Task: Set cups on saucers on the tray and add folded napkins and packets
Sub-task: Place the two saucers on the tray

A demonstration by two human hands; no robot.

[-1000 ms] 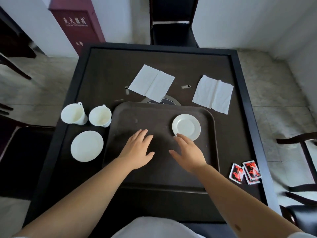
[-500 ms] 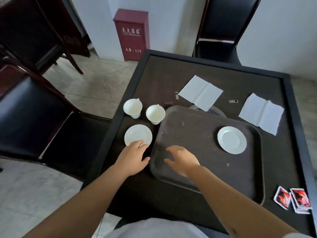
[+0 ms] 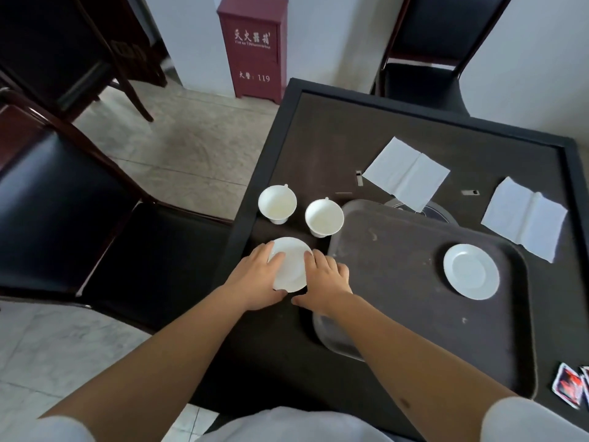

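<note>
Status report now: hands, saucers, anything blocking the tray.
Left hand and right hand both gripping the off-tray saucer. Other saucer already on tray. Two cups beside it, tray path open.

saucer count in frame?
2. One saucer lies on the tray, right side. The other saucer is on the table left of the tray, between the left hand and right hand. None look hidden.

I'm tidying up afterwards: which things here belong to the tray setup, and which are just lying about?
Job: tray, two saucers, two cups, two napkins, packets.
Lying about: red cabinet, chairs.
</note>
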